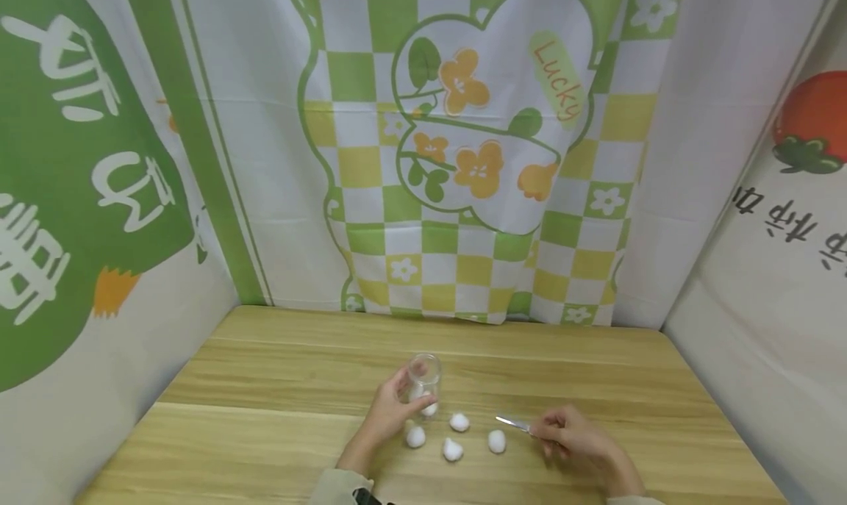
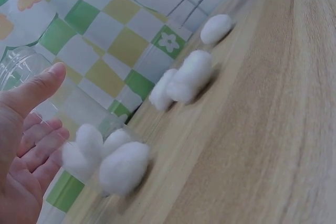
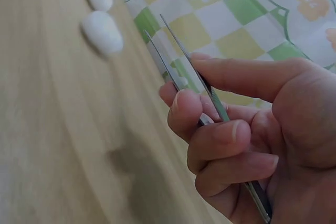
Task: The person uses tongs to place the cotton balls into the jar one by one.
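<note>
My left hand (image 1: 389, 414) holds a clear jar (image 1: 425, 371) that stands upright on the table, thumb on the near side and fingers behind. White cotton balls (image 2: 86, 148) show through the wall near the jar's bottom. On the wood beside it lie several more cotton balls (image 1: 453, 449); the nearest one (image 2: 124, 168) is close to the jar's base. To the right, my right hand (image 1: 577, 436) grips metal tweezers (image 3: 181, 56) between thumb and curled fingers. Their tips are apart with nothing between them, pointing left, near the rightmost cotton ball (image 1: 496, 441).
The wooden table (image 1: 278, 373) reaches back to a green and yellow checked cloth (image 1: 463, 270) hanging behind it. Printed cloths hang at the left (image 1: 79, 196) and right (image 1: 781, 270) sides as well.
</note>
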The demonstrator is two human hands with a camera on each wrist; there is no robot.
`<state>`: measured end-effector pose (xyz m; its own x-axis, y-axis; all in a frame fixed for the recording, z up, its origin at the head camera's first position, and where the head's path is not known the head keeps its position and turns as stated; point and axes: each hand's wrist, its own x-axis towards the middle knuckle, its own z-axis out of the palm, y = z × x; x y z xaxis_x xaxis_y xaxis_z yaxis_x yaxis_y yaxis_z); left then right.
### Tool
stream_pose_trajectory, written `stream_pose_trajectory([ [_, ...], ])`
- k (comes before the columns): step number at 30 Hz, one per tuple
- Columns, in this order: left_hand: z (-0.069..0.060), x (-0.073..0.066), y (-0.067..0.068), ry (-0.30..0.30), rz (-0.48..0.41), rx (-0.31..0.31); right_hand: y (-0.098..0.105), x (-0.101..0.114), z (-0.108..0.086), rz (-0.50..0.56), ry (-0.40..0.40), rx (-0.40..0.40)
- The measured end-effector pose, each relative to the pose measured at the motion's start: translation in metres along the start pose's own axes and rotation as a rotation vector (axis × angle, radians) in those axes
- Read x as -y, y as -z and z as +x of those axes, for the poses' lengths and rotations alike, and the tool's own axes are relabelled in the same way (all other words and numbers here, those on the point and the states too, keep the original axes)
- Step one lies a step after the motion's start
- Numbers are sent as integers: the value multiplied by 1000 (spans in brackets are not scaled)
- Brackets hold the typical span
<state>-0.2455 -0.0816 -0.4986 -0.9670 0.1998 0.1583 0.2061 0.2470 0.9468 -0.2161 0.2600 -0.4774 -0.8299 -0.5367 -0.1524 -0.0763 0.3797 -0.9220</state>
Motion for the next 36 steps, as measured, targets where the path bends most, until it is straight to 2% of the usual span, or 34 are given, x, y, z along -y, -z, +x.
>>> stream_pose_trajectory([
  [10,2,3,-1,11,13,3,1,-8,-5,-1,8,56],
  [19,1,1,0,14,17,-2,2,-12,-6,-45,-43,32],
  [31,2,2,0,15,15,4,-1,-14,-5,-71,-32,48],
  [36,2,3,0,10,10,11,-4,-12,-4,-42,-35,60],
])
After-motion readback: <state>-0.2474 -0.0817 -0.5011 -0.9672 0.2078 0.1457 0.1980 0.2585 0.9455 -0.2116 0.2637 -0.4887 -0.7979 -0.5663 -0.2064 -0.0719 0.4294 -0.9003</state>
